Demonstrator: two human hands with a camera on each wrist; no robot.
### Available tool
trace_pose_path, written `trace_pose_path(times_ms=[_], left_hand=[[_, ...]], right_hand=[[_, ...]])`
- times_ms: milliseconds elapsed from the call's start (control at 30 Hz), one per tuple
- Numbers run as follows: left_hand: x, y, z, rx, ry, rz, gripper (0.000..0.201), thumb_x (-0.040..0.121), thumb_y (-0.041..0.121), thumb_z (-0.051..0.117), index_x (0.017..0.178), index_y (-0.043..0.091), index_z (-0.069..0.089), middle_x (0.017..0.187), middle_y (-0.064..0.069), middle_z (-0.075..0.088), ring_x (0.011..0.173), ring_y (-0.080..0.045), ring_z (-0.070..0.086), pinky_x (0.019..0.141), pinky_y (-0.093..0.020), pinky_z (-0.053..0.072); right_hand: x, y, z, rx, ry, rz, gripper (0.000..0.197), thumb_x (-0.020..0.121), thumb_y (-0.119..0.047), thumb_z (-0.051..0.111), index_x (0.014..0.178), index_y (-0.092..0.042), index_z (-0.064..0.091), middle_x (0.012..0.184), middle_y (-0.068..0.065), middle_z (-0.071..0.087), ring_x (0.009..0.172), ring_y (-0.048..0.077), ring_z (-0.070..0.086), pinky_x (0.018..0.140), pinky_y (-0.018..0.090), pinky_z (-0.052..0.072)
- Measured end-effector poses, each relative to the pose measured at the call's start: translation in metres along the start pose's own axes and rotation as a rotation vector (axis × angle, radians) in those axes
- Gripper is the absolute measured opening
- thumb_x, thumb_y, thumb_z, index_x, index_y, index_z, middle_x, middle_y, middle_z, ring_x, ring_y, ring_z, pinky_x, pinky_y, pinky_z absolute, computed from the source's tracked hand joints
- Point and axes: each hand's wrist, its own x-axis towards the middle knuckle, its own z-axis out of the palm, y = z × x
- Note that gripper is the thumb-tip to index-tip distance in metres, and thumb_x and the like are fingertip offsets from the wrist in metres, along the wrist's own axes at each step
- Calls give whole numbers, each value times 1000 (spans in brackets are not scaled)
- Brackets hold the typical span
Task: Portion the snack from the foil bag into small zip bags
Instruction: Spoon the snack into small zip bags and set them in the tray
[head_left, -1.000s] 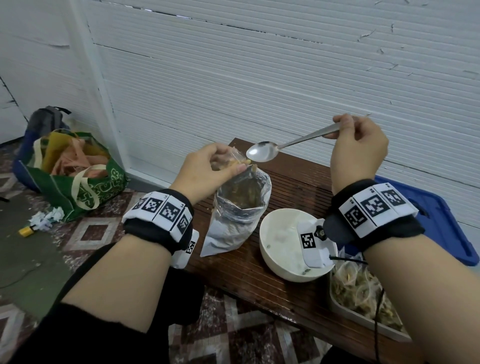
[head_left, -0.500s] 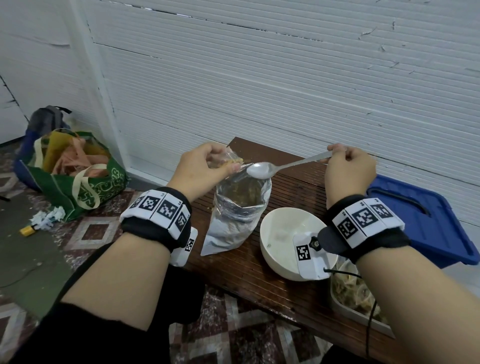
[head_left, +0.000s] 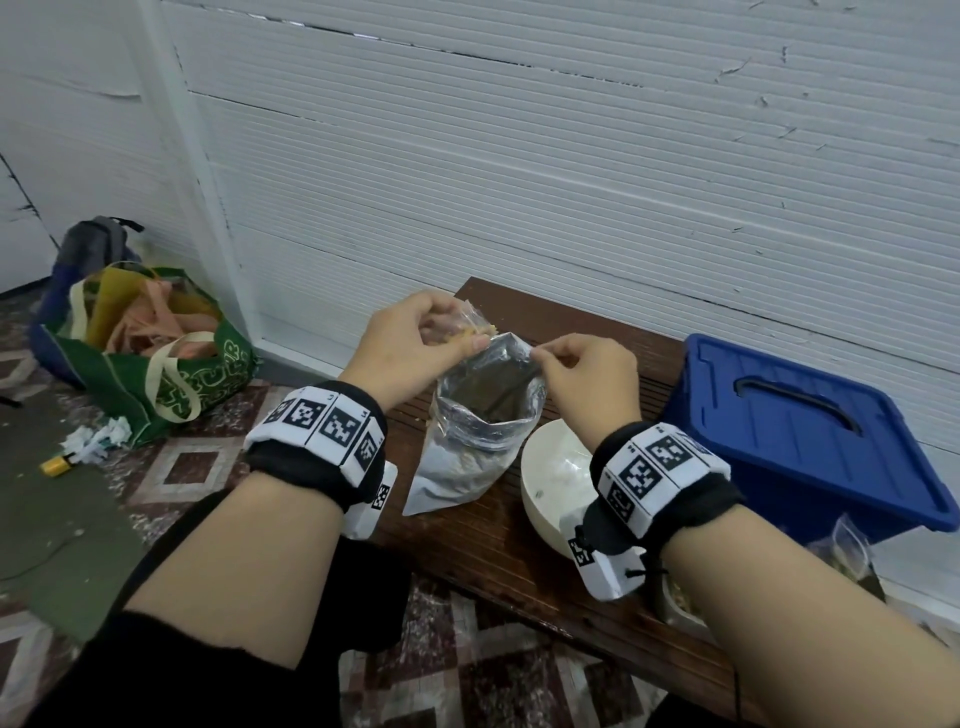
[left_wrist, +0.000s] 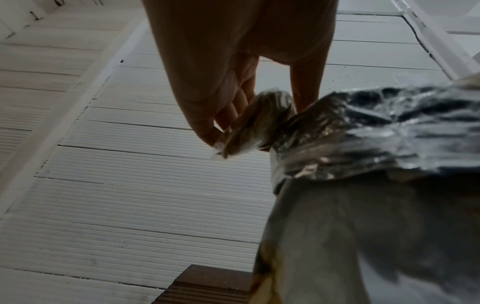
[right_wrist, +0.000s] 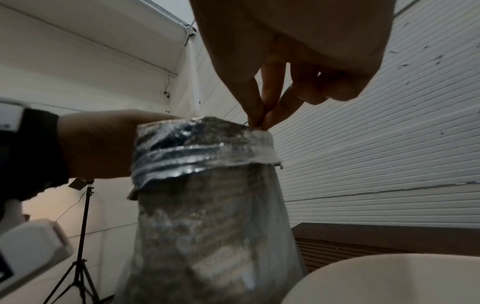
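The silver foil bag (head_left: 467, 467) stands open on the wooden bench (head_left: 488, 551), its rim folded down. My left hand (head_left: 462, 338) pinches a small clear zip bag (head_left: 470, 325) holding some snack against the foil bag's left rim; the left wrist view shows it crumpled between thumb and fingers (left_wrist: 257, 121) beside the foil (left_wrist: 363, 144). My right hand (head_left: 540, 356) pinches the end of the spoon handle at the right rim. The spoon (head_left: 506, 397) slants down into the foil bag, its bowl hidden. In the right wrist view the fingertips (right_wrist: 257, 121) meet just above the rim (right_wrist: 207, 205).
A white bowl (head_left: 545, 467) sits right of the foil bag, under my right wrist. A blue lidded box (head_left: 805, 431) stands at the far right, with a tray of filled bags (head_left: 841, 566) in front. A green tote (head_left: 156, 353) lies on the floor at left.
My right hand has dropped from above the bench to the foil bag's right rim, and the spoon has gone from level in the air down into the bag. The left hand stays put.
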Motion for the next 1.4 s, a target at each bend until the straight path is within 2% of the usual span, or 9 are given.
trace_pose_path(times_ms=[200,367,633,800,900,1000,1167,1300,1400], left_hand=[[0,2,0,-55,12,30,39,75,32,79,107,26,57,99,18,61,89,9,56,73,-1,43],[-2,12,0,-154,27,74,41,75,34,78,113,23,65,106,10,70,102,-3,64,94,-30,52],[-10,45,18,-199,10,189,22,77,32,75,96,41,68,99,11,71,95,-7,66,83,-23,53],[-19,67,42,-244,-49,229,23,77,28,77,98,35,70,96,12,71,92,-4,66,78,-18,52],[-26,77,65,-294,-88,233,26,77,25,78,103,25,72,94,6,73,91,-10,68,78,-23,54],[-34,80,92,-308,-99,210,24,78,23,78,101,24,72,89,7,72,87,-9,68,79,-26,54],[-48,76,140,-263,-141,142,21,78,28,78,98,27,71,87,-2,74,84,-21,70,79,-43,58],[-57,78,167,-242,-187,112,17,81,25,76,90,34,65,87,6,71,80,-12,69,79,-35,58],[-61,81,185,-242,-226,96,18,82,26,75,89,34,61,90,10,66,72,4,64,72,-17,53]], right_hand=[[1,-2,-1,11,-7,-21,10,83,-43,65,80,-34,64,70,-13,60,89,24,60,88,44,47],[3,-2,-14,90,61,-38,12,85,-40,64,86,-29,70,77,-10,65,85,15,60,88,45,47],[-9,9,-47,180,60,-22,8,89,-32,63,87,-27,69,79,-18,62,78,-1,55,76,21,42],[-20,29,-74,245,97,51,16,93,-33,57,89,-22,68,85,-13,64,88,7,59,77,19,43],[-27,46,-91,298,136,92,25,94,-34,54,95,-17,72,92,-2,69,95,15,62,87,31,48],[-36,64,-106,326,193,127,21,95,-34,52,83,-30,69,89,-4,69,93,17,64,90,45,50],[-57,90,-135,377,268,207,25,98,-36,47,85,-30,67,85,-7,68,88,14,63,90,44,50],[-72,112,-148,428,342,276,25,99,-37,45,83,-33,64,82,-5,65,78,11,58,87,41,49],[-82,127,-152,455,417,316,25,99,-34,46,81,-35,65,81,-3,65,79,15,57,85,43,48]])
